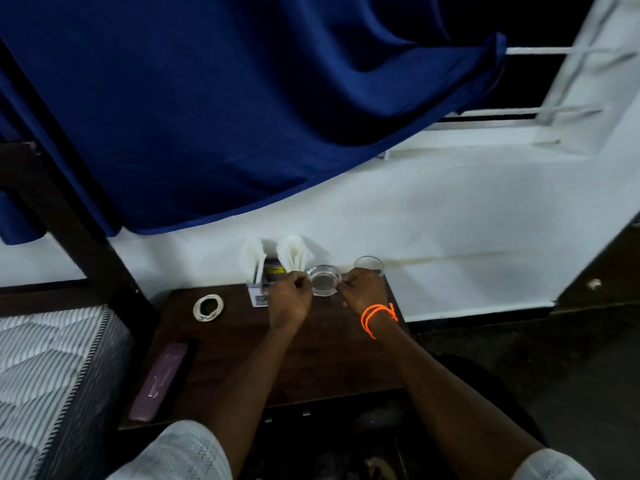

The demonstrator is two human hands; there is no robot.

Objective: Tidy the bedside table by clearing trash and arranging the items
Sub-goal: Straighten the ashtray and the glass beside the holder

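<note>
A clear glass ashtray (325,281) sits near the back edge of the dark wooden bedside table (311,362). My left hand (289,299) pinches its left rim and my right hand (363,291), with an orange cord on the wrist, pinches its right rim. Just behind the right hand stands a clear drinking glass (370,265). Left of the ashtray is a small box (266,282) with white tissues (292,254) sticking up from it. A coiled white cable (209,307) lies at the back left, and a purple case (160,382) lies along the left edge.
A mattress (45,368) with a grey striped cover borders the table on the left, behind a dark bed post (86,216). A blue curtain (242,116) hangs over the white wall (433,230). Dark floor (536,358) lies to the right.
</note>
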